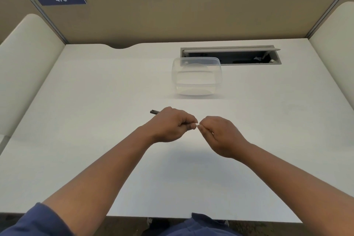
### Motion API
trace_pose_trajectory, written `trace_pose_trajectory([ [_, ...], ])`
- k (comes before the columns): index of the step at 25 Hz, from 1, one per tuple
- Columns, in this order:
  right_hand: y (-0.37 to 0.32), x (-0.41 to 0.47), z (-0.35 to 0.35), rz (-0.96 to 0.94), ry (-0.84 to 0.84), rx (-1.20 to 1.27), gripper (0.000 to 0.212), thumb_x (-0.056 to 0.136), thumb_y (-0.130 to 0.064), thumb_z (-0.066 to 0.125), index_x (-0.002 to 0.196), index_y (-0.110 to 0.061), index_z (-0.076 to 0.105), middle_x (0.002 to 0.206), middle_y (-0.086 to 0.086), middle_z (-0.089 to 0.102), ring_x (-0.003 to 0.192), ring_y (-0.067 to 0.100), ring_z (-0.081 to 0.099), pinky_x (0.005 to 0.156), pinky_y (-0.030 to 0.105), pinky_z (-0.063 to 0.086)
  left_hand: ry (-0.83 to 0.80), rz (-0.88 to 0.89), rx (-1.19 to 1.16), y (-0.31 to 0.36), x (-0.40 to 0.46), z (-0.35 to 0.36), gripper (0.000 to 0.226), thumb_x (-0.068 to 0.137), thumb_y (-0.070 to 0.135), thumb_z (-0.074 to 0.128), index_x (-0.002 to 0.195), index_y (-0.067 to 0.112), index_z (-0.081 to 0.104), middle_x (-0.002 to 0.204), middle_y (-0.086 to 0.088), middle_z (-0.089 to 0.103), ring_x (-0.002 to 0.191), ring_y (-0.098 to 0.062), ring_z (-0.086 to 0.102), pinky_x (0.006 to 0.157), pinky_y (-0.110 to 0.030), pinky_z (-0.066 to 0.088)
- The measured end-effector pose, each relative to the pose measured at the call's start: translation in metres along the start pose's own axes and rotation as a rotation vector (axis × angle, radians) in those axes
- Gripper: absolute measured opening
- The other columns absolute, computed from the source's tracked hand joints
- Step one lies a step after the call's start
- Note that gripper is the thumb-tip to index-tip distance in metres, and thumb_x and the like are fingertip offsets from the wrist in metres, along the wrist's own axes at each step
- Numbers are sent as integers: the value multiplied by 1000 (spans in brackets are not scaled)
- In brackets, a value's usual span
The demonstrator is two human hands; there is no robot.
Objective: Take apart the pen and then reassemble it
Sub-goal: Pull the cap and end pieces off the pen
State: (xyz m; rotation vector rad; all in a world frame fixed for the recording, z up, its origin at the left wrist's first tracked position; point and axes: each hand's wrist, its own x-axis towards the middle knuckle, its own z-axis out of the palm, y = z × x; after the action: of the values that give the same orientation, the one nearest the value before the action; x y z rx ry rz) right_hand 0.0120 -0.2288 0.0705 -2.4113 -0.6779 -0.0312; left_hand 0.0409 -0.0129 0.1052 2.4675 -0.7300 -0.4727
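Observation:
A dark pen (154, 112) runs through my left hand (171, 125), which is closed around its barrel; only the black end sticks out to the left of the knuckles. A small white piece (196, 125) shows at the pen's right end, between the two hands. My right hand (220, 136) pinches that white end with thumb and fingertips. Both hands hover just above the middle of the white desk (95, 120). The rest of the pen is hidden inside my fists.
A clear plastic container (197, 77) stands on the desk behind the hands. Further back on the right is an open cable tray slot (230, 55). Beige partition walls enclose the desk at the back and both sides; the front edge runs close to my body.

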Motion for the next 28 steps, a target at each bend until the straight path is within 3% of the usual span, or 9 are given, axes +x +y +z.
trace_pose_trajectory([
  [4,-19,7,-13,756,-261,1042,30,99,-25,52,71,-14,57,66,3,48,57,15,38,51,27,31,179,150,248,-3,0,9,24,102,35,48,90,27,67,68,8,55,69,-17,51,77,-35,35],
  [7,-18,6,-19,860,-366,1216,29,100,-28,51,75,-14,59,64,0,49,55,13,36,47,23,26,314,241,356,-7,-3,15,20,99,32,51,97,28,71,70,10,57,68,-17,52,73,-35,35],
  [13,-22,-4,1,524,-91,836,40,104,-22,48,66,-17,54,58,-4,35,54,15,27,52,27,23,111,155,156,-4,-3,3,21,104,34,50,104,31,71,69,15,53,70,-8,48,83,-36,42],
  [15,-14,-5,1,258,-37,439,35,104,-23,47,70,-14,55,58,-6,42,54,16,37,54,28,32,18,66,35,0,-3,-3,20,103,36,53,104,32,73,72,23,58,75,-4,52,79,-27,43],
  [18,5,-7,-1,-246,53,-251,21,100,-24,50,82,-15,57,71,-1,54,60,21,45,46,32,38,-159,-143,-132,5,-4,-10,20,101,45,54,98,39,72,91,23,68,93,-7,61,80,-29,50],
  [20,9,-10,0,-277,96,-348,17,99,-24,51,88,-16,60,77,-2,57,64,21,47,43,34,40,-149,-141,-147,5,-4,-8,21,101,46,52,98,38,72,93,18,70,95,-11,62,84,-32,52],
  [22,-5,-8,0,23,57,-54,24,102,-27,45,88,-17,61,78,-5,58,68,17,48,54,37,46,-24,-26,-47,4,-3,-2,22,103,41,51,99,32,71,84,10,68,84,-15,59,80,-34,50],
  [25,-25,0,-9,626,-164,801,30,103,-27,47,79,-15,61,71,-2,56,61,14,46,55,29,38,143,117,186,-1,-3,6,26,103,39,46,98,30,69,74,6,60,73,-17,54,79,-37,43],
  [28,-24,4,-16,787,-294,1113,31,103,-28,48,78,-15,62,67,0,53,55,14,39,49,24,27,231,191,310,-6,-5,10,26,101,37,46,101,30,71,71,10,56,72,-17,55,73,-35,36],
])
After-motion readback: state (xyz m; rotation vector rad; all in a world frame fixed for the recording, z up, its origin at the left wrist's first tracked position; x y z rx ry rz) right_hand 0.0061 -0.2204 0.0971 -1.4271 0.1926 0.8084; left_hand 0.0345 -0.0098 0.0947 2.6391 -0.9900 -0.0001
